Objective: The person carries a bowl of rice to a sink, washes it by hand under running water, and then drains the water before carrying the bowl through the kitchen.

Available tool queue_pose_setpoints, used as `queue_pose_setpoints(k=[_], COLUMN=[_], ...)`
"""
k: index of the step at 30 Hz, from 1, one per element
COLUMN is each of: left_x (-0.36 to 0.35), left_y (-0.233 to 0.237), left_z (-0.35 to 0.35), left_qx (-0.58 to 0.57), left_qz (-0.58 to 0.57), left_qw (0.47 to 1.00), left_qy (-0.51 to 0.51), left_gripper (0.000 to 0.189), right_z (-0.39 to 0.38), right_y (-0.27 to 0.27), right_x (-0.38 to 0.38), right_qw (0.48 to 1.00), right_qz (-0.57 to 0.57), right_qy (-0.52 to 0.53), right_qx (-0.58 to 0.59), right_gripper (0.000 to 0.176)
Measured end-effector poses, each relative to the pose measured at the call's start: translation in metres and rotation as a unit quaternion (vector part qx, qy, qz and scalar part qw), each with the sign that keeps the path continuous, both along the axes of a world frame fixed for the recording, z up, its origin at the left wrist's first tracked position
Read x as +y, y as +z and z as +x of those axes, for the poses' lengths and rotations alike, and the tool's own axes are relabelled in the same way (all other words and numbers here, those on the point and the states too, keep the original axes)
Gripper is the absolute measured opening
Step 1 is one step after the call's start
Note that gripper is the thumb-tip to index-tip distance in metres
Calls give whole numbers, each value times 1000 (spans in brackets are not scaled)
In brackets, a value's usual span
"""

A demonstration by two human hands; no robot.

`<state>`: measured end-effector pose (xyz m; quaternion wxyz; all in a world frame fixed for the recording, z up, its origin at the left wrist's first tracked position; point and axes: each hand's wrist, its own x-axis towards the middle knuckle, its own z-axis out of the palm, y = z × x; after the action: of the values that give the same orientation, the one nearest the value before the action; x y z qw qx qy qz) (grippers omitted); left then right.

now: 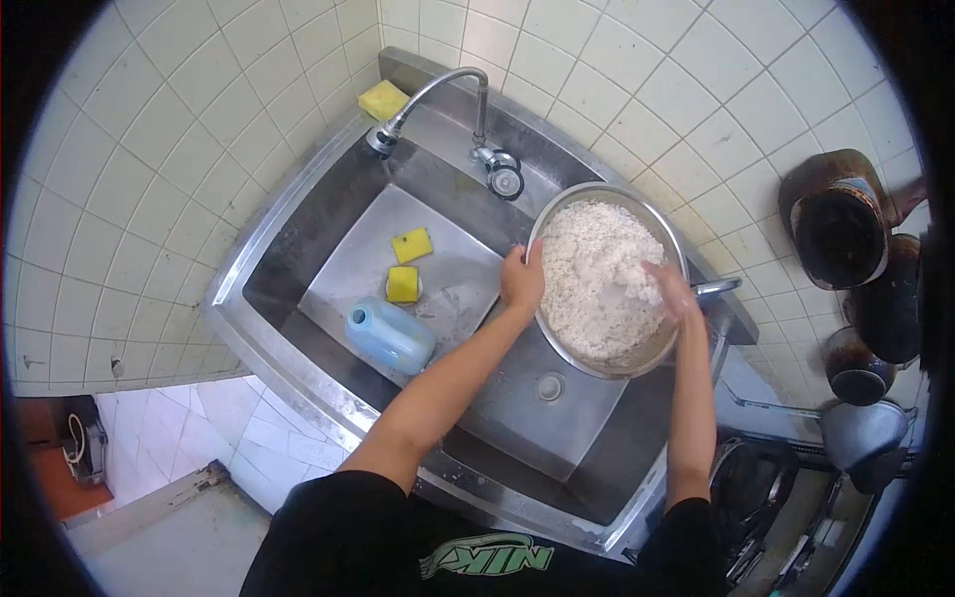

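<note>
A round metal bowl (552,348) full of a white, crumbly, rice-like mass (597,274) is held over the right basin of a steel sink. My left hand (522,277) grips the bowl's left rim, its fingers closed round the edge. At the right side of the bowl, my right hand (672,291) reaches in over the rim and touches the white mass. Its fingers are partly bent and some of the white mass lies against them; whether they close on any of it is unclear.
In the left basin lie two yellow sponges (411,245) and a light blue bottle (390,335). A curved faucet (438,82) rises at the back beside a yellow cloth or sponge (383,100). Blackened pans (839,234) hang at the right. A rack (796,517) holds utensils at lower right.
</note>
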<state>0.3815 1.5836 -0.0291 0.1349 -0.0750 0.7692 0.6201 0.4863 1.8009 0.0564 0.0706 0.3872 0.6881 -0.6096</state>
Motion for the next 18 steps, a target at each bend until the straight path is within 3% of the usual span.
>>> queue_pose_setpoints(k=[1,2,3,4,5,7,8,10,11,13,14,15,16,18], left_x=[0,0,-1,1,1,2,3,3,3,1,-1,-1,-1,4], left_y=[3,2,3,2,0,-4,-4,2,4,7,6,6,7,10], left_z=[-2,-4,-5,-6,-6,-7,-4,-6,-8,-9,-8,-9,-12,-16], left_qx=[0,-2,2,4,0,-2,-8,-31,-30,-40,-43,-32,-19,-6], left_qz=[-12,-12,-14,-15,-15,-8,-8,-17,-18,-33,-33,-40,-46,-49], left_qw=[1000,1000,1000,1000,1000,1000,1000,999,999,998,998,998,998,998], left_qy=[-15,-14,-16,-18,-17,-29,-27,-22,-17,-28,-27,-34,-43,-49], left_gripper=[45,45,45,44,44,45,45,45,45,45,45,45,46,46], right_z=[-1,-1,0,3,0,-8,-5,-5,-1,15,18,19,16,11], right_y=[0,-1,-2,-24,-36,-56,-62,-75,-91,-125,-112,-99,-83,-73], right_x=[4,8,14,27,25,22,20,10,14,34,12,-12,-28,-18], right_qw=[1000,964,859,817,817,816,814,852,852,960,960,992,952,952], right_qz=[0,220,423,470,469,464,463,407,408,174,173,5,-163,-199], right_qy=[1,147,284,331,334,260,264,159,163,114,116,-74,-258,-225], right_qx=[-2,-24,-43,-36,-40,-228,-232,-289,-286,-185,-188,-99,-2,57], right_gripper=[61,71,81,91,91,81,81,67,67,57,57,51,46,45])
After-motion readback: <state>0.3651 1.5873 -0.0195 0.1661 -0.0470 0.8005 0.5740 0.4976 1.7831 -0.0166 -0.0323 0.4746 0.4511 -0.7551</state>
